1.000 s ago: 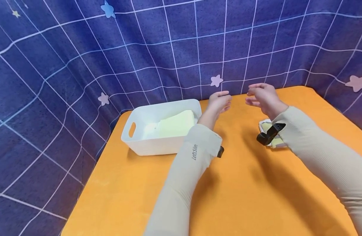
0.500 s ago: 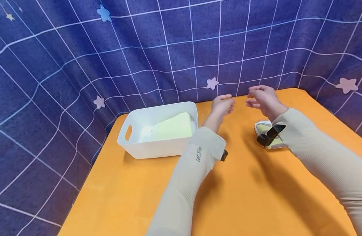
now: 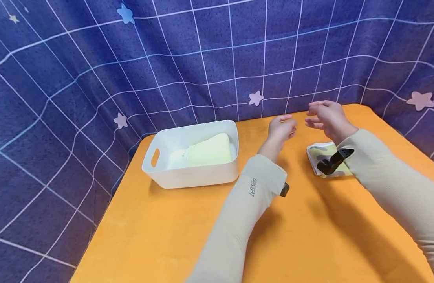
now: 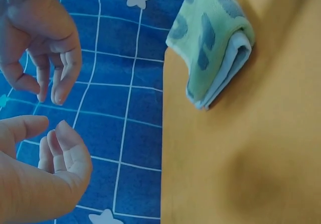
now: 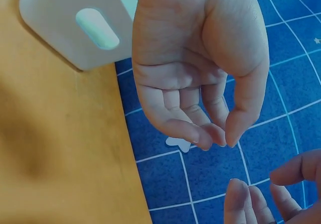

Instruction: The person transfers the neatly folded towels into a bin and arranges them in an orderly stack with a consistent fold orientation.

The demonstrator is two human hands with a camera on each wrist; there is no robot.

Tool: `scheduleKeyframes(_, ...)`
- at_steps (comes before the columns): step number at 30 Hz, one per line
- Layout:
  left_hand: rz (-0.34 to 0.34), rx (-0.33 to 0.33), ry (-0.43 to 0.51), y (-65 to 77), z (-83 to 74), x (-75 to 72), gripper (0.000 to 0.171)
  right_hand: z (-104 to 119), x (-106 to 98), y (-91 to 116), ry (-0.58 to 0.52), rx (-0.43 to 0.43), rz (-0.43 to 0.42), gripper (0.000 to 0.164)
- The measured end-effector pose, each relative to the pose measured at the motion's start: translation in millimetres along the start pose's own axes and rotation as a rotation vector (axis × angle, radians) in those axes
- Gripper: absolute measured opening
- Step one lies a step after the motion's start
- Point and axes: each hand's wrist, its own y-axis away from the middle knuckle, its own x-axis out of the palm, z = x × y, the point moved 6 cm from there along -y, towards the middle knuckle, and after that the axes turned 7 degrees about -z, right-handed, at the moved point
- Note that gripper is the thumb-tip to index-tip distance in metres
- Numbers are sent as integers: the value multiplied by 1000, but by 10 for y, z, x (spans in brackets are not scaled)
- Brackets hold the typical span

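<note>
My left hand (image 3: 281, 129) hovers above the table, fingers loosely bent and holding nothing. Facing it a short gap away is my right hand (image 3: 328, 119), also raised, its fingers relaxed and nothing between them. Below the right wrist lies a folded towel (image 3: 324, 149), pale yellow-green with grey patches, partly covered by the sleeve and a black wrist strap. The left wrist view shows the folded layers of this towel (image 4: 213, 43) clearly. To the left of both hands stands a white plastic bin (image 3: 188, 179), with a folded pale yellow cloth (image 3: 211, 151) inside, leaning toward its right end.
An orange table (image 3: 149, 232) bears everything. Behind it and along the left hangs a dark blue curtain (image 3: 181, 67) with white grid lines and stars. The bin's end wall has an oval handle hole, seen in the right wrist view on the bin (image 5: 55, 33).
Both hands have shifted a little to the right, the left one more, narrowing the gap between them. More of the towel shows beneath the right wrist. The bin stays in place.
</note>
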Motion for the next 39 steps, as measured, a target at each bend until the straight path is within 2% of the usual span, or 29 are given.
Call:
scheduleKeyframes(10, 1, -15, -33, 27, 133, 95, 19, -51, -202, -16, 18, -20, 12, 11)
scheduleKeyframes(21, -5, -16, -68, 95, 244, 212, 20, -111, -412, -38, 23, 4, -15, 13)
scheduleKeyframes(32, 8, -23, -76, 154, 389, 323, 18, -157, -593, -35, -28, 15, -13, 18)
scheduleKeyframes(39, 10, -24, -122, 175, 503, 350, 19, -251, -709, -18, -85, 21, 8, 11)
